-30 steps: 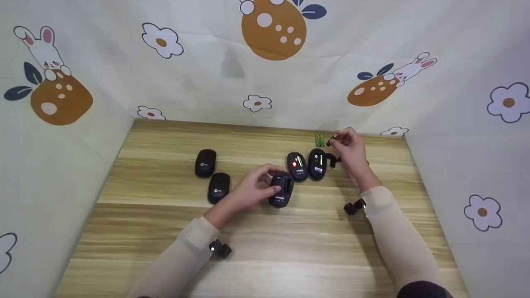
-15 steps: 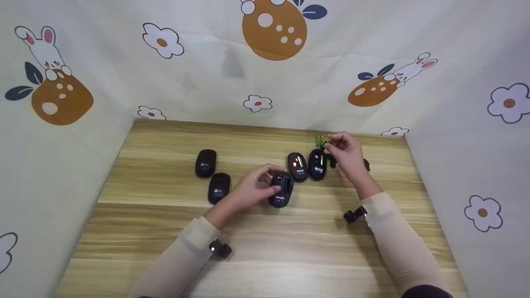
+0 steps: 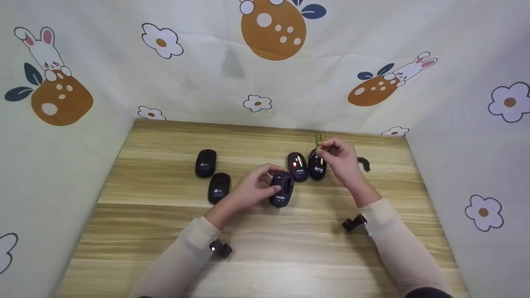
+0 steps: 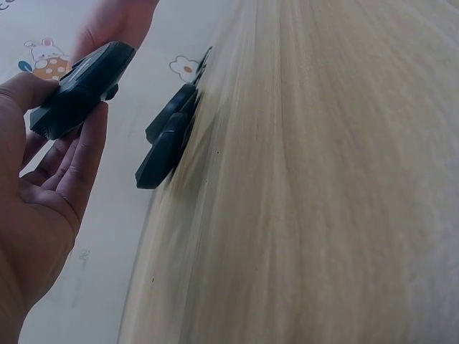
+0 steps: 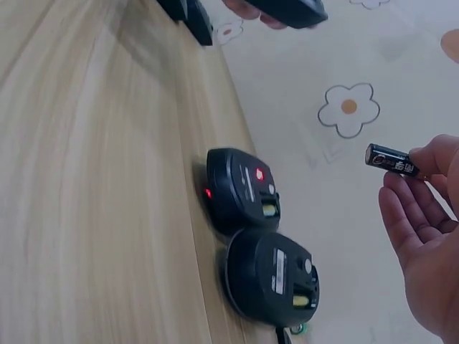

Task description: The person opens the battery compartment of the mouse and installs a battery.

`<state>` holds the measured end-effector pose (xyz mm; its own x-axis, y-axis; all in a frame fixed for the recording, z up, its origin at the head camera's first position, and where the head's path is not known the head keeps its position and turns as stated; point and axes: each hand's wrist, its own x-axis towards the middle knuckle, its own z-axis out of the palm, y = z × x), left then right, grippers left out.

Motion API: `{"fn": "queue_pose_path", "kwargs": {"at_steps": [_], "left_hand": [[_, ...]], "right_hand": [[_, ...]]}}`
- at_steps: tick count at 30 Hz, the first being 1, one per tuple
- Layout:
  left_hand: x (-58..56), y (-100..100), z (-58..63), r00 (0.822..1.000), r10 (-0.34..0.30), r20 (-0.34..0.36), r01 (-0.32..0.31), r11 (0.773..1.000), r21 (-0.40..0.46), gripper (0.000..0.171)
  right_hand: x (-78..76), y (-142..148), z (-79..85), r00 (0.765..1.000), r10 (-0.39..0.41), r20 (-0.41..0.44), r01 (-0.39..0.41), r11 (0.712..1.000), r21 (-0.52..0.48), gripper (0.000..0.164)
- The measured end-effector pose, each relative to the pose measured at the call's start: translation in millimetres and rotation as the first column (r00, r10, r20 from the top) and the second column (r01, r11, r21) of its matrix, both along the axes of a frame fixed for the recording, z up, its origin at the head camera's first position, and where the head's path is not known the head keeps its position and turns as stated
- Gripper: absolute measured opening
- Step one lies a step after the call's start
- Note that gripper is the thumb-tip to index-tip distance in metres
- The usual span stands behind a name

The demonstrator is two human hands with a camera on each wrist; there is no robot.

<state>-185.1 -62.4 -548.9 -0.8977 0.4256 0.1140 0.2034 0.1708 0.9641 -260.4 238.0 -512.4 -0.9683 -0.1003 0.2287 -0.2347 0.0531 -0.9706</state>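
Bottom side up, a black computer mouse (image 3: 283,198) is held off the wooden table in my left hand (image 3: 248,189), thumb on its underside and fingers round its far edge. Its battery slot is uncovered and looks dark inside. My right hand (image 3: 343,160) pinches a small black battery (image 5: 389,160) between thumb and fingertips. In the head view that hand overlaps the far end of an upturned mouse (image 3: 318,170). Beside it lies another upturned mouse (image 3: 301,171) with a glowing red light. Both upturned mice show a yellow-green battery in their slots.
Two black mice (image 3: 205,163) (image 3: 219,188) lie right side up at the left. Green batteries (image 3: 319,138) lie near the back edge. A curved black cover (image 3: 364,163) rests right of my right hand. Patterned cloth walls (image 3: 198,91) stand round the table (image 3: 265,248).
My right hand has moved left and a little nearer with the battery, from beside the green batteries to over the right upturned mouse. My left hand and its mouse have stayed still.
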Motion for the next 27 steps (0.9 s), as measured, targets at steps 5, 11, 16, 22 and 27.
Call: {"fn": "queue_pose_path", "kwargs": {"at_steps": [5, 11, 16, 22, 27], "left_hand": [[0.4, 0, 0.0, 1.0, 0.004, 0.0, -0.004, 1.0, -0.008, 0.049], [0.2, 0, 0.7, 1.0, 0.001, -0.002, -0.001, 1.0, -0.004, 0.049], [0.0, 0, 0.2, 1.0, -0.001, 0.009, 0.001, 1.0, -0.008, 0.049], [-0.9, 1, -0.3, 1.0, -0.017, -0.021, 0.017, 1.0, 0.014, 0.049], [-1.3, 2, 0.2, 0.999, -0.02, -0.038, 0.021, 1.0, 0.012, 0.048]], "right_hand": [[10.9, -8, 5.7, 0.999, 0.036, 0.004, -0.036, 0.999, 0.003, 0.014], [22.5, -17, 10.6, 0.997, 0.079, 0.022, -0.079, 0.997, -0.019, 0.014], [31.1, -22, 15.3, 0.993, 0.117, -0.003, -0.117, 0.993, 0.008, 0.015], [41.3, -28, 19.7, 0.984, 0.174, -0.025, -0.173, 0.984, 0.028, 0.015], [47.9, -32, 20.7, 0.97, 0.238, -0.042, -0.236, 0.971, 0.035, 0.015]]}}
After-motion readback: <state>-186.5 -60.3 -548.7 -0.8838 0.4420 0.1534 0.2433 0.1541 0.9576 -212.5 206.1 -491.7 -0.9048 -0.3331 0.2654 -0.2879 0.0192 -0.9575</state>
